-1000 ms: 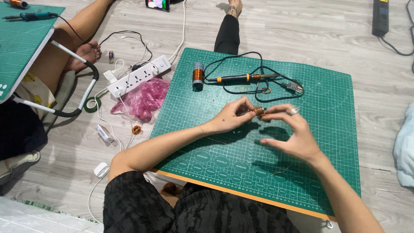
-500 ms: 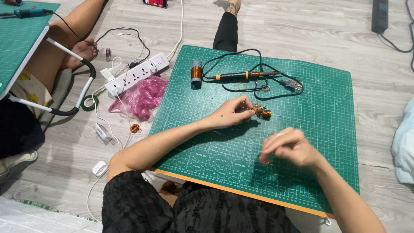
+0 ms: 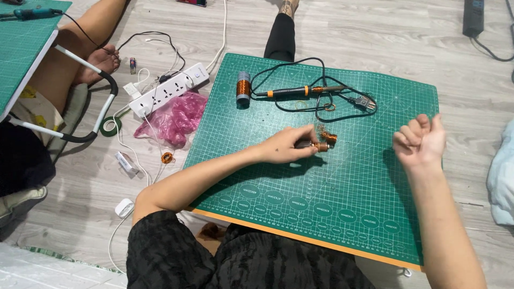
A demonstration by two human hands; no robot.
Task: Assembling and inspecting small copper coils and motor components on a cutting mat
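Left hand (image 3: 285,146) is down on the green mat (image 3: 342,203), fingers clamped on a small copper coil (image 3: 320,145) near the mat's middle. Right hand (image 3: 420,140) is lifted off to the side, well apart, fingers curled in loosely and holding nothing I can see. Behind the coil lie a soldering iron (image 3: 300,91) and a wire spool (image 3: 243,89). A power strip (image 3: 168,90) sits on the floor.

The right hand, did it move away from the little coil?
Yes. The right hand pulled away rightward from the small copper coil toward the green mat's right edge; the left hand holds the coil.
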